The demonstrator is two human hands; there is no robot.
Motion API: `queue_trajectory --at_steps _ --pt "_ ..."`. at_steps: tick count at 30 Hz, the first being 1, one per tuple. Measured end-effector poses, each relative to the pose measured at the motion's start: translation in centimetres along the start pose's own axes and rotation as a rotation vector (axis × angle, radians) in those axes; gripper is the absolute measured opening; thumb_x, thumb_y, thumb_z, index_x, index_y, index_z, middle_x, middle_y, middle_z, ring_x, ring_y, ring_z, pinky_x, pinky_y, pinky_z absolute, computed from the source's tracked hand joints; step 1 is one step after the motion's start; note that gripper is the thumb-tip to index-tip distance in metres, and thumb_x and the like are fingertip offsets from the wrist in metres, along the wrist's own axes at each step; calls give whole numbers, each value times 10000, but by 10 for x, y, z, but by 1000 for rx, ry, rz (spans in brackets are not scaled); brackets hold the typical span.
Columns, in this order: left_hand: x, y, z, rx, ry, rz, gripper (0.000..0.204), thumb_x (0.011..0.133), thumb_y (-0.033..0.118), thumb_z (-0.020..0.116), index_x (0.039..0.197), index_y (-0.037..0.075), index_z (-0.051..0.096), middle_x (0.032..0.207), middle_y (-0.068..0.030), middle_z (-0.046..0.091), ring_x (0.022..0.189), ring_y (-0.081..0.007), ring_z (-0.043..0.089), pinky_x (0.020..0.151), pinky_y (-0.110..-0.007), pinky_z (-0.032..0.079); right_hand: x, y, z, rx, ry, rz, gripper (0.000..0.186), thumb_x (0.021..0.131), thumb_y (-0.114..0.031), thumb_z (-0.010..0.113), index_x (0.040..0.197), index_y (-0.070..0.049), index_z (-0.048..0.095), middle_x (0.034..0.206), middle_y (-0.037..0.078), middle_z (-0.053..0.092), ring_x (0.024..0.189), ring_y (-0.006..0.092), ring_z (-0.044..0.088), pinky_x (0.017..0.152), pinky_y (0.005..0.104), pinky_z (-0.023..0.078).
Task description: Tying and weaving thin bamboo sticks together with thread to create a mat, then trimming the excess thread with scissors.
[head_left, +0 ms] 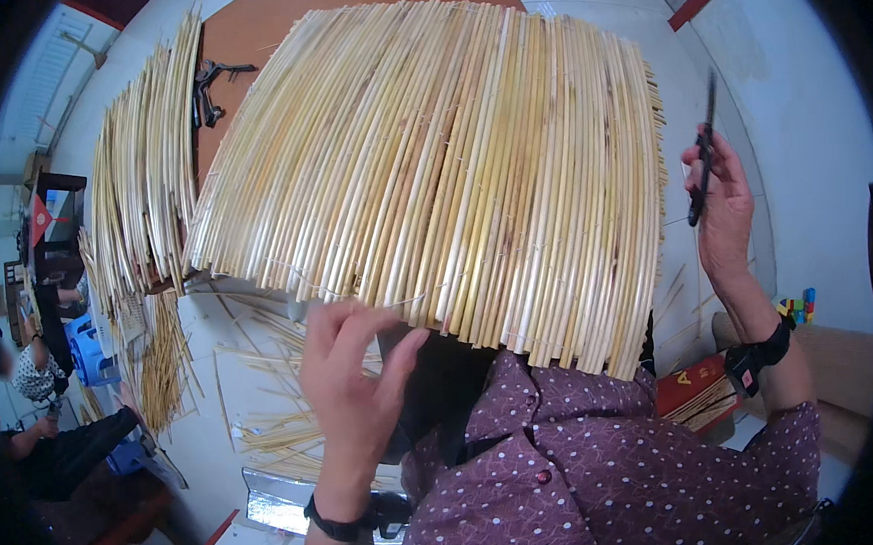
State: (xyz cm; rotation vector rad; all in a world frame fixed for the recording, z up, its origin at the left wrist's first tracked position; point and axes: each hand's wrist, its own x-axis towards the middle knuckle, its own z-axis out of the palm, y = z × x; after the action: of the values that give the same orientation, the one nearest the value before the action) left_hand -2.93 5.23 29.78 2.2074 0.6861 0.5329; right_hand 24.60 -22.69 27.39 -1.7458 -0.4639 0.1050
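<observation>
A large mat of pale yellow reeds point(451, 163), tied with thin threads, spreads over a brown board point(236, 31) and down toward my torso. My left hand point(357, 365) is at the mat's near edge, fingers curled and pinched beside a white thread; what lies between the fingertips is too small to make out. At the right, beside the mat, my right hand point(719, 198) grips an upright black cutting tool point(700, 175) with a long thin blade. A dark metal tool point(212, 87) lies on the board at the upper left, next to more reeds point(140, 179).
Loose reeds point(267, 429) are scattered on the pale floor below the mat. Other people point(47, 372) are at the far left, near blue plastic stools point(90, 350). A red box of reeds point(690, 392), colourful blocks point(799, 308) and a couch point(846, 369) are at the right.
</observation>
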Motion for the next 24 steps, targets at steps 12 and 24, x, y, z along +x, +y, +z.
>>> queue_trajectory --at_steps 12,24 --pt "28 -18 28 272 -215 417 99 808 20 627 862 32 545 900 -113 575 809 -312 580 667 -388 472 -163 205 -124 -82 339 583 367 927 -88 534 1290 -38 510 796 -22 569 642 48 489 544 194 391" --pt "43 -13 35 412 -353 392 83 933 92 537 911 20 502 833 -158 547 722 -377 563 638 -408 448 -252 284 -69 -749 -280 830 357 756 -138 681 1096 -38 630 998 212 666 934 366 645 798 414 506"
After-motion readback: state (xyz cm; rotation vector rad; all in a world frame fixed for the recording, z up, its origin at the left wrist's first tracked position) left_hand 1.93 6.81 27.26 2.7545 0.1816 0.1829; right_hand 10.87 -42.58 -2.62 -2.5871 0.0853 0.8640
